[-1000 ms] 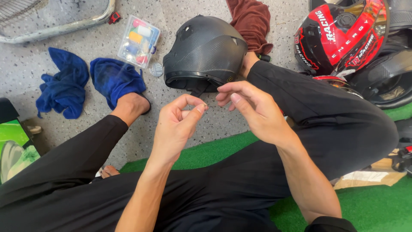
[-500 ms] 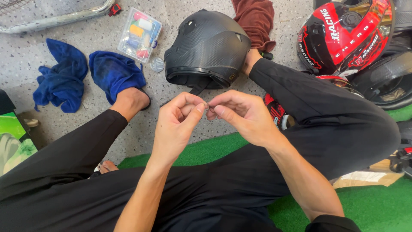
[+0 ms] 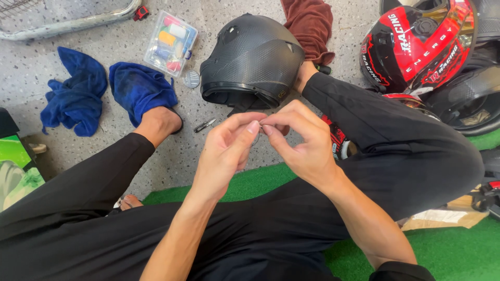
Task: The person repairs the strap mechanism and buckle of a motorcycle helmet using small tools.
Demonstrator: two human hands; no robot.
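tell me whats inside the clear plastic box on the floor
Through the lid of the clear plastic box show small coloured pieces: yellow, red, white and blue ones in compartments. What they are is too small to tell, and anything beneath them is covered.

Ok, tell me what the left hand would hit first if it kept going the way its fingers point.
Probably the right hand: the left hand points right and slightly forward, fingertips already meeting. Beyond lies the matte black helmet, though depth is unclear.
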